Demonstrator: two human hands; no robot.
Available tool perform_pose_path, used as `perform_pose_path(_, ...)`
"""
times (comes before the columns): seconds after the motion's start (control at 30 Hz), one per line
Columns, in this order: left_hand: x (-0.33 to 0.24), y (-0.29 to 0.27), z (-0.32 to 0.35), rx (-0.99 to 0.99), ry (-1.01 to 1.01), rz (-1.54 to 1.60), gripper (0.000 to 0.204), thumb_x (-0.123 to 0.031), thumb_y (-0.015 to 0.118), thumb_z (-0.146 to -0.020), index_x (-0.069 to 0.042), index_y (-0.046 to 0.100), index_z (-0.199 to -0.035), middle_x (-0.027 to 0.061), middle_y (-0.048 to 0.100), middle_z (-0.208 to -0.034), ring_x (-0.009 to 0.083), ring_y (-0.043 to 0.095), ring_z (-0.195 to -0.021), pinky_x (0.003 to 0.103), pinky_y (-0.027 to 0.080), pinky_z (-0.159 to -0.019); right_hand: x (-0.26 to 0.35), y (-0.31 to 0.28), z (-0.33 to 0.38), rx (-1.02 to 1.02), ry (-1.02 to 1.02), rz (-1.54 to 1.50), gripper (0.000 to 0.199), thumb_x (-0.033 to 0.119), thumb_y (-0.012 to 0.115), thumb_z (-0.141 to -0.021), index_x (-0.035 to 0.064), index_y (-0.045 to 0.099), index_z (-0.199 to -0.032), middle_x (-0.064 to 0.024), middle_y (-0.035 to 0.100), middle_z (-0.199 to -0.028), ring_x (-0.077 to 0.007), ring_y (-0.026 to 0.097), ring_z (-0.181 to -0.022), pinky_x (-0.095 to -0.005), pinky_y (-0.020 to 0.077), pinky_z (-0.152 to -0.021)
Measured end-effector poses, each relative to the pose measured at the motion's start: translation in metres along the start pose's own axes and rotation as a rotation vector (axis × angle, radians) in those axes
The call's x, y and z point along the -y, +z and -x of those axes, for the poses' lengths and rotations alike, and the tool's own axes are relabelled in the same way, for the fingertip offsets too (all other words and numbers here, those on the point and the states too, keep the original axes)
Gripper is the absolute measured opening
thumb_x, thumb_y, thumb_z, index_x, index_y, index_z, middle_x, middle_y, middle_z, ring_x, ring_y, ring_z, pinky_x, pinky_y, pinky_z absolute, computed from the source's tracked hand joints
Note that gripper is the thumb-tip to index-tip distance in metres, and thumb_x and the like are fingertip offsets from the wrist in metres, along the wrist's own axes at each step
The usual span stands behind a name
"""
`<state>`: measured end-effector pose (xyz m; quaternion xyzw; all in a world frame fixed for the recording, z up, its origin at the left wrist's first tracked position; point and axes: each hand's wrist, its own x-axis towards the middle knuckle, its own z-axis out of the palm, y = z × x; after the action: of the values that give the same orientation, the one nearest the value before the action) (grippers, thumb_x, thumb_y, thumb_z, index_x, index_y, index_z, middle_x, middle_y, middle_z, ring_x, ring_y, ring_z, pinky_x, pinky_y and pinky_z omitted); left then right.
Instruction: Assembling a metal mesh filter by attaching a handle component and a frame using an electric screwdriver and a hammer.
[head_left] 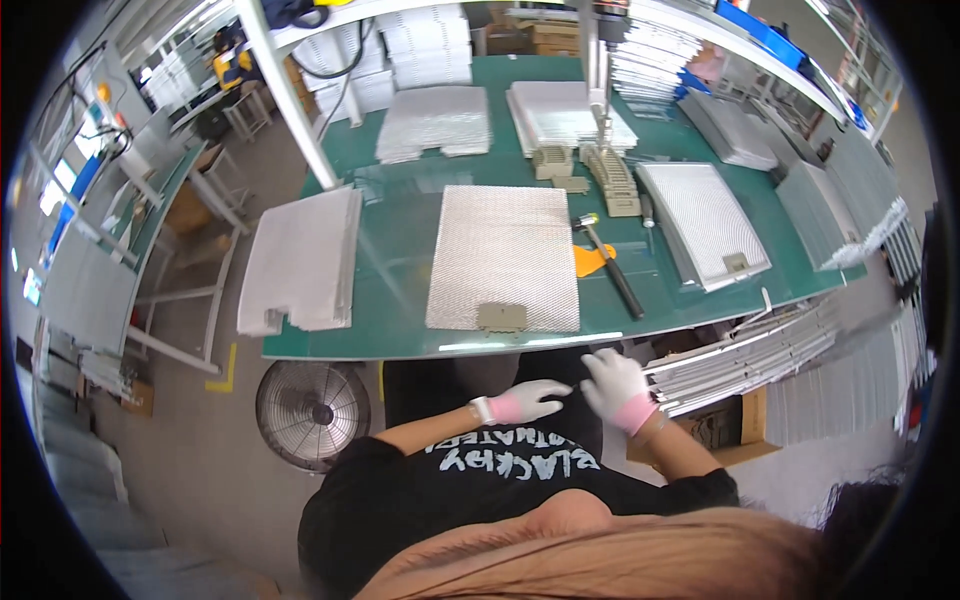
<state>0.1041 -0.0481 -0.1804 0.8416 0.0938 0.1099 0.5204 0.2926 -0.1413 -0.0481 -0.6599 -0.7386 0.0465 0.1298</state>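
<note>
My left hand (528, 401), in a white glove with a pink cuff, is held in front of my body below the table's front edge. Its fingers stretch toward my other hand, and it holds nothing visible. My right hand (613, 385), gloved the same way, is raised beside it with fingers apart and slightly bent, apart from the left. Straight ahead on the green table lies a silver mesh panel (502, 255), with a small beige plastic piece (502, 317) at its near edge. Right of the panel, a hammer (613, 267) with a dark handle lies over an orange tool (594, 261).
Stacks of pale sheets (302, 258) stand at left and at the back (435, 122). Another mesh panel (705, 222) lies right of a beige press fixture (610, 182). Metal strips (745, 355) jut out below the table's right side. A round fan (313, 415) stands on the floor at left.
</note>
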Motion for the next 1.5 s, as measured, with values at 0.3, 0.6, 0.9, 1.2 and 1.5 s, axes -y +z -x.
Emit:
perform_pose_path(0.3, -0.071, -0.07, -0.002, -0.463, -0.148, 0.034, 0.027, -0.014, 0.05, -0.097, -0.003, 0.056, -0.121, 0.0093, 0.062, -0.11, 0.021, 0.062, -0.097, 0.033, 0.049, -0.086, 0.079, 0.027, -0.021, -0.362, -0.568, -0.594, 0.006, 0.009, 0.063, -0.071, 0.0054, 0.065, -0.075, -0.0089, 0.062, -0.077, -0.025, 0.064, -0.083, -0.04, 0.0492, -0.079)
perform_pose_path(0.6, -0.12, -0.191, 0.186, -1.267, 0.254, 0.311, 0.051, -0.048, 0.028, -0.103, -0.009, 0.05, -0.079, 0.0008, 0.042, -0.05, 0.011, 0.037, -0.041, 0.026, 0.035, -0.045, -0.108, -0.022, 0.056, -1.236, 0.456, -1.966, 0.034, 0.041, 0.047, -0.098, 0.0079, 0.055, -0.097, -0.0052, 0.052, -0.09, -0.0185, 0.052, -0.086, -0.0364, 0.046, -0.087)
perform_pose_path(0.9, -0.08, -0.09, 0.127, -1.033, -0.248, 0.49, 0.046, -0.04, 0.039, -0.103, -0.004, 0.052, -0.078, -0.0004, 0.044, -0.053, 0.0071, 0.038, -0.042, 0.022, 0.037, -0.046, -0.046, -0.053, -0.12, -0.979, 0.316, -2.029, 0.025, 0.032, 0.052, -0.097, 0.0087, 0.054, -0.088, -0.0054, 0.055, -0.08, -0.0223, 0.058, -0.078, -0.0394, 0.0509, -0.08)
perform_pose_path(1.2, -0.1, -0.056, 0.09, -0.954, -0.16, 0.059, 0.055, -0.022, 0.059, -0.092, 0.002, 0.038, -0.137, 0.0208, 0.044, -0.136, 0.0346, 0.04, -0.131, 0.045, 0.031, -0.11, -0.033, 0.031, -0.136, -0.311, 0.454, -1.482, 0.021, 0.019, 0.047, -0.099, 0.0005, 0.056, -0.093, -0.0045, 0.059, -0.083, -0.0117, 0.054, -0.072, -0.0251, 0.0439, -0.071)
perform_pose_path(1.5, -0.051, -0.02, -0.023, -0.553, -0.013, 1.411, 0.046, -0.033, 0.043, -0.103, -0.002, 0.042, -0.137, 0.0131, 0.049, -0.137, 0.0266, 0.047, -0.125, 0.042, 0.037, -0.109, 0.037, 0.033, -0.058, -0.454, 0.262, -1.148, 0.056, 0.004, 0.042, -0.096, 0.0011, 0.023, -0.15, -0.0031, 0.059, -0.085, -0.0052, 0.051, -0.064, -0.0184, 0.0445, -0.06)
